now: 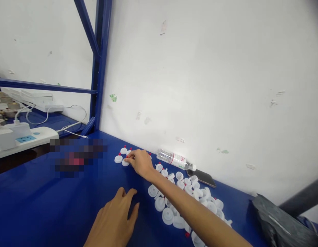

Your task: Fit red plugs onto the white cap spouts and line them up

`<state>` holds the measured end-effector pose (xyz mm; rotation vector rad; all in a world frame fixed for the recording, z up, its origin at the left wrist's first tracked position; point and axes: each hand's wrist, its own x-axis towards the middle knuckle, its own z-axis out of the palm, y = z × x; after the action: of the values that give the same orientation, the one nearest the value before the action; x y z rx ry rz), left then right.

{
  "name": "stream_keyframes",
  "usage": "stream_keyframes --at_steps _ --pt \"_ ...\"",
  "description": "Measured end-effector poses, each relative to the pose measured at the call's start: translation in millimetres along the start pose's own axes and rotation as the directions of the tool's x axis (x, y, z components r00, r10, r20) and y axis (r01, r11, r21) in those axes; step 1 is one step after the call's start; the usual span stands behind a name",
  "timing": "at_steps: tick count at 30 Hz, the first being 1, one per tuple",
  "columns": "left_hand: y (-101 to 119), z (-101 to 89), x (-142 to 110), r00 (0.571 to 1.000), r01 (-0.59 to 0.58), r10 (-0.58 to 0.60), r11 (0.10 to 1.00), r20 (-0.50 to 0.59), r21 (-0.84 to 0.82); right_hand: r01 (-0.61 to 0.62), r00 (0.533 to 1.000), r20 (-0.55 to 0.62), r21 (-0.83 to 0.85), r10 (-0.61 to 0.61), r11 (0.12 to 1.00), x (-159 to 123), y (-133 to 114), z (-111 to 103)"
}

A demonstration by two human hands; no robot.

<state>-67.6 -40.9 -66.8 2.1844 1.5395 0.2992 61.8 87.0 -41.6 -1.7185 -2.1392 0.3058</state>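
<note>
My right hand (141, 164) reaches across to the far side of the blue table, finger and thumb pinched at the red tip of a white plastic cap (125, 163). That cap stands base down on the table. Close by are similar upright caps, among them one on the left (118, 159) and one behind (123, 151); others are partly hidden by my hand. My left hand (114, 218) hovers low over the front of the table, holding nothing, thumb and fingers apart. A loose pile of white caps (168, 216) lies under and beside my right forearm, in mixed orientations, some with red tips.
A clear plastic bottle (174, 159) lies along the wall, with a dark phone (204, 178) beside it. A black plastic bag (280, 219) is at the right. On the left are a white power strip (43, 135) with cables and a blue metal frame post (100, 68).
</note>
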Motion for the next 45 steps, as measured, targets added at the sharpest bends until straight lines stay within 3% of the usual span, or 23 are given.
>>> stream_keyframes --at_steps 4,7,13,17,24,29,35,39,42,45 --pt "1 -0.2 0 1.000 -0.004 0.004 1.000 -0.001 0.017 0.000 1.000 0.007 -0.089 0.000 0.996 3 -6 -1" --pt "1 -0.3 -1 1.000 -0.009 0.009 1.000 0.002 0.028 -0.025 0.999 -0.042 -0.178 0.017 0.984 -3 -9 -14" --pt "2 1.5 -1 1.000 -0.031 0.031 0.998 -0.003 0.049 -0.104 0.992 -0.104 -0.405 0.068 0.909 -44 4 -56" --pt "3 4.1 0 0.999 -0.036 0.036 0.997 -0.009 0.062 -0.156 0.988 -0.076 -0.471 0.136 0.868 -69 21 -67" --pt "1 5.6 0 0.999 -0.039 0.041 0.997 -0.030 0.061 -0.210 0.973 0.004 -0.403 0.232 0.891 -78 37 -58" --pt "-5 8.0 1 0.998 -0.027 0.028 1.000 -0.063 0.013 -0.195 0.979 0.021 -0.191 0.202 0.962 -78 36 -81" --pt "0 2.6 3 0.959 -0.117 0.002 0.913 -0.283 -0.390 -0.067 0.994 0.097 0.133 0.055 0.989 -104 -3 -101" --pt "6 -12.0 0 0.943 -0.170 0.026 0.893 -0.330 -0.416 0.029 0.991 0.120 0.274 -0.064 0.961 -119 -29 -103" --pt "3 -18.7 1 0.921 -0.204 0.033 0.889 -0.388 -0.410 0.017 0.993 0.110 0.132 -0.031 0.991 -113 -23 -112" --pt "-3 -17.8 5 0.931 -0.182 0.029 0.900 -0.363 -0.395 -0.107 0.993 0.029 -0.123 0.112 0.987 -96 2 -115"
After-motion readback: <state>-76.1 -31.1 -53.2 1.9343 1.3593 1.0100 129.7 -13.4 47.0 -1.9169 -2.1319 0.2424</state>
